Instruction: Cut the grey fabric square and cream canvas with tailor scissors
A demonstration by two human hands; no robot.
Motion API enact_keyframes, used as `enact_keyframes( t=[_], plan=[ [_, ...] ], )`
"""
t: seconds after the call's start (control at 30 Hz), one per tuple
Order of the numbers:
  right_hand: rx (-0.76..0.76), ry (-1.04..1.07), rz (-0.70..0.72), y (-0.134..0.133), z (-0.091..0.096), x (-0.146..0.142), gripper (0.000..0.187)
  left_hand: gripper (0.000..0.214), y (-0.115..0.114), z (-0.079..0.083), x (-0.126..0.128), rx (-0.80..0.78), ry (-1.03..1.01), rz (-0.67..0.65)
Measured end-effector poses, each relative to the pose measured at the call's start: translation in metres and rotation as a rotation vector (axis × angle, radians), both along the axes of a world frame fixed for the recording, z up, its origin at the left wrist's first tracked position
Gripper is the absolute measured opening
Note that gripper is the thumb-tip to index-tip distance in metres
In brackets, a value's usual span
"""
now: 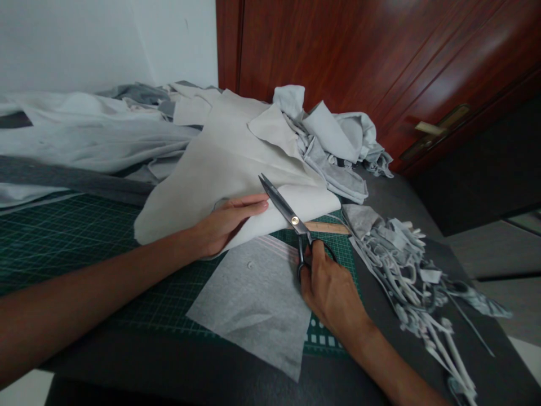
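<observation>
Grey cloth (257, 307) lies beside the right hand (332, 282) gripping scissors (295, 220).

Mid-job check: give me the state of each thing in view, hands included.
Left hand: closed on the white cloth's edge
Right hand: closed around the scissors' handles
Scissors: blades nearly closed, tips slightly parted
White cloth: spread out, near edge folded over
Grey piece: laid out, lightly creased
Mat: flat, partly covered
Ruler: lying down, partly hidden
Scraps: tangled heap
Door: appears shut

Black scissors (295, 220) over cream cloth (224, 152)
</observation>
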State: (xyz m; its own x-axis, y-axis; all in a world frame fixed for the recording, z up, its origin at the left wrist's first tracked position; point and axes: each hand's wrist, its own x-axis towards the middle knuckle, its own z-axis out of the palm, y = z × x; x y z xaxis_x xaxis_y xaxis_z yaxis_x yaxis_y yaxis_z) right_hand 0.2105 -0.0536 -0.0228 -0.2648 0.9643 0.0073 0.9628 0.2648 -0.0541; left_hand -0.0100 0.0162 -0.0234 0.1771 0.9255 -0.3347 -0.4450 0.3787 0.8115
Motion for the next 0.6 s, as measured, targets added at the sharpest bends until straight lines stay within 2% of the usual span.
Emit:
enact_keyframes(
  t=[0.17,0.4,0.6],
  plan=[
    [0.050,0.017,0.057,-0.0002,-0.0020,0.0007,0.017,0.021,0.0001,-0.0004,0.0005,0.038,-0.026,-0.052],
    [0.010,0.026,-0.005,0.0007,-0.0038,0.0008,0.015,0.025,0.0012,-0.0013,0.0005,-0.019,0.009,0.001],
    [0.069,0.021,0.043,-0.0002,-0.0047,0.0005,0.014,0.021,0.0001,-0.0043,-0.0009,0.075,0.008,-0.082]
  ],
)
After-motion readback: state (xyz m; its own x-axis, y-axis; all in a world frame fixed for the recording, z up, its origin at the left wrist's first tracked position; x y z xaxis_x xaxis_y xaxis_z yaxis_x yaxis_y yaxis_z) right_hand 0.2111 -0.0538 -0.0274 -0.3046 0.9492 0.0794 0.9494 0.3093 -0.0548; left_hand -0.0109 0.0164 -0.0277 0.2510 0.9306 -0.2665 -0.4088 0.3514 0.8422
